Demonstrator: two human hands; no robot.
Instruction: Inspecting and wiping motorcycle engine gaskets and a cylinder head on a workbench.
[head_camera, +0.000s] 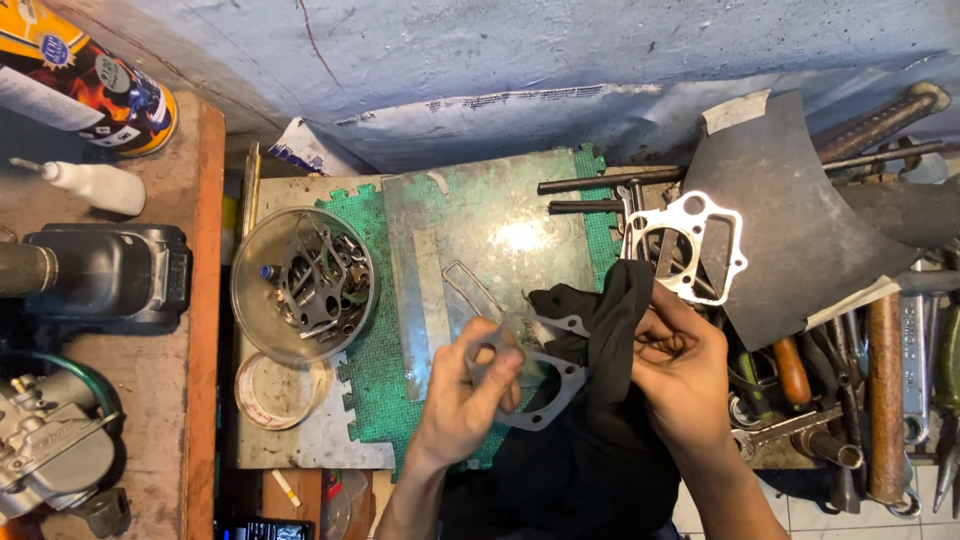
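Gasket (540, 385), thin and grey, held over the bench (300, 440) above the green mat (375, 360): left hand (470, 395) fingers grasping its near edge, right hand (680, 370) fingers clenched on a black cloth (610, 330) against it. Clear bowl (303, 285) at left contains dark gaskets and small metal parts. White gasket (688, 245) lies beyond the right hand. Tools (885, 400) crowd the right side. Spray can (85, 85) and white bottle (95, 185) rest on a wooden shelf (190, 330). Rear wall (500, 50) is stained blue-grey.
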